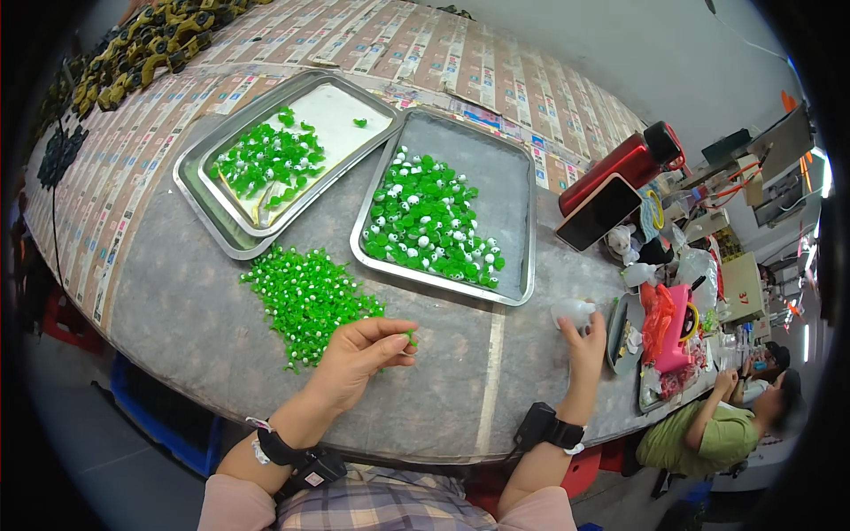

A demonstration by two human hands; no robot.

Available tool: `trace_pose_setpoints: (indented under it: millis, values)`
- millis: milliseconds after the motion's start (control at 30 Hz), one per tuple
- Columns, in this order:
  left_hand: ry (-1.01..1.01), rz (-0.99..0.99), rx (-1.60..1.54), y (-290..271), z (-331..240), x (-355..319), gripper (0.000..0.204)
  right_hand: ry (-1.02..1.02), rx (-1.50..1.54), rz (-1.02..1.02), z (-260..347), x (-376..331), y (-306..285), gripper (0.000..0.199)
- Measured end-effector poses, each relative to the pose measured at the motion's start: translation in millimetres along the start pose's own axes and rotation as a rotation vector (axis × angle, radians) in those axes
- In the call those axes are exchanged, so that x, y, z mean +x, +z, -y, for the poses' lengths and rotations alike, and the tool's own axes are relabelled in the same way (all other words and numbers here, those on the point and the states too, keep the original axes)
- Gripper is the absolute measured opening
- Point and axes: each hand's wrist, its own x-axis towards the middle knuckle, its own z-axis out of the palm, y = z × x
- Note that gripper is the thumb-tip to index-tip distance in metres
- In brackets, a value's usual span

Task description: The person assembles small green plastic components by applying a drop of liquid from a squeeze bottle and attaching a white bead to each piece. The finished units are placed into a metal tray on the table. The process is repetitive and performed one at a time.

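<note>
My left hand (359, 354) is closed in a pinch on a small green plastic piece (413, 338), just right of a loose heap of small green-and-white pieces (305, 301) on the table. My right hand (584, 345) is farther right, with thumb and fingers around a translucent white object (573, 311); its exact kind does not show. Beyond my hands, a metal tray (496, 168) holds many green pieces with white, dark-dotted balls (429, 221). To its left, a white-bottomed tray (341, 111) with more green pieces (274, 155) rests in a larger metal tray (208, 199).
A red flask (615, 168) and a dark-screened phone (600, 212) stand at the right. Nearer are a grey dish (627, 336), a pink device (677, 332) and plastic bags. A person in green (699, 434) sits farther right. Yellow-black parts (159, 49) are piled far left.
</note>
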Motion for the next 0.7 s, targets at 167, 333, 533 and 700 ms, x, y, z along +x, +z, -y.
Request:
trace_pose_setpoints:
  millis: [167, 333, 533, 700]
  values:
    - [-0.014, -0.029, 0.009, -4, 2, 1, 0.017, -0.074, 0.537, -0.013, 55, -17, 9, 0.05]
    - [-0.047, -0.009, -0.07, -6, 0, 0, 0.012, -0.322, 0.665, 0.063, 119, -48, 14, 0.05]
    - [-0.059, 0.01, -0.133, -6, -3, 0, 0.007, -0.318, 0.755, -0.094, 169, -79, 47, 0.061]
    - [-0.064, 0.017, -0.154, -8, -2, -1, 0.008, -0.444, 0.633, -0.095, 163, -89, 64, 0.064]
